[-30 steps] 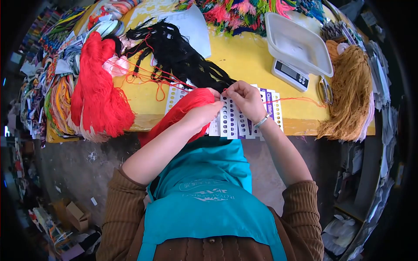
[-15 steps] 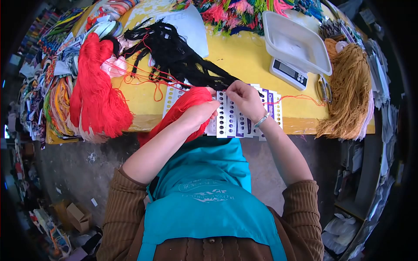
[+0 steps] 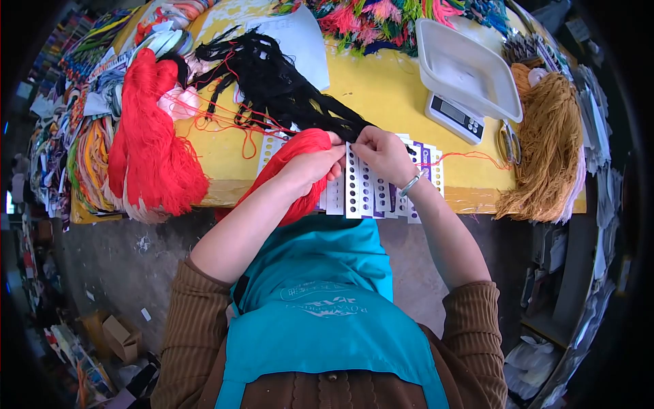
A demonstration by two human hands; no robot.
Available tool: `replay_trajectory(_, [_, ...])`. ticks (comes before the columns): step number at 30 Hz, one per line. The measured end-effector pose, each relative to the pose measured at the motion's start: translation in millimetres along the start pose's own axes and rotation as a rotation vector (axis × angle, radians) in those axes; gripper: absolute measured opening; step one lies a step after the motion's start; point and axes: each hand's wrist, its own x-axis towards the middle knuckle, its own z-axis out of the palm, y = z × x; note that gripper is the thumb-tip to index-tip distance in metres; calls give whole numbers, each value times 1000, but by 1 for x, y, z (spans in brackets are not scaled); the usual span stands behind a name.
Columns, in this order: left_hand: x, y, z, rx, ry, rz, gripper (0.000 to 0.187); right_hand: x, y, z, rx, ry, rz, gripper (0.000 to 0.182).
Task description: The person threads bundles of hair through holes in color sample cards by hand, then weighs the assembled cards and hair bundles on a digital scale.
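Observation:
My left hand [image 3: 315, 167] holds a thick red yarn skein [image 3: 293, 153] that drapes over the yellow table's [image 3: 381, 92] front edge toward my lap. My right hand [image 3: 385, 153] pinches a red thread [image 3: 463, 155] at the top of white punched cards [image 3: 371, 191], which lie fanned in a row at the table edge. The thread trails right across the table. Both hands nearly touch above the cards.
A black yarn bundle [image 3: 286, 88] lies behind the hands, a big red skein [image 3: 153, 136] at left, an ochre skein [image 3: 548, 143] at right. A scale with a white tray [image 3: 463, 75] and scissors [image 3: 507, 140] stand at right. Mixed coloured yarns [image 3: 381, 17] line the back.
My right hand has shifted slightly left and closer to my left hand, and the red thread to the right now lies slacker. The cards stay in place.

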Motion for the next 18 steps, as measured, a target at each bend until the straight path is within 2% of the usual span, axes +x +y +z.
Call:
replay_trajectory(2, [4, 1, -1, 13, -35, -4, 14, 1, 0, 0, 3, -15, 13, 16])
replay_trajectory(8, [6, -5, -2, 118, 36, -6, 14, 2, 1, 0, 34, -35, 17, 18])
replay_trajectory(10, [-1, -5, -12, 219, 76, 119, 13, 0, -5, -1, 7, -47, 46, 20])
replay_trajectory(12, [-5, -2, -17, 225, 103, 117, 11, 0, -6, 1, -38, -38, 47, 21])
replay_trajectory(14, [-12, 5, -18, 80, 10, 148, 12, 0, -9, 2, -83, -30, 47, 22])
replay_trajectory(18, [-23, 15, -4, 13, -197, 86, 16, 2, -7, 8, -183, 14, 86, 34])
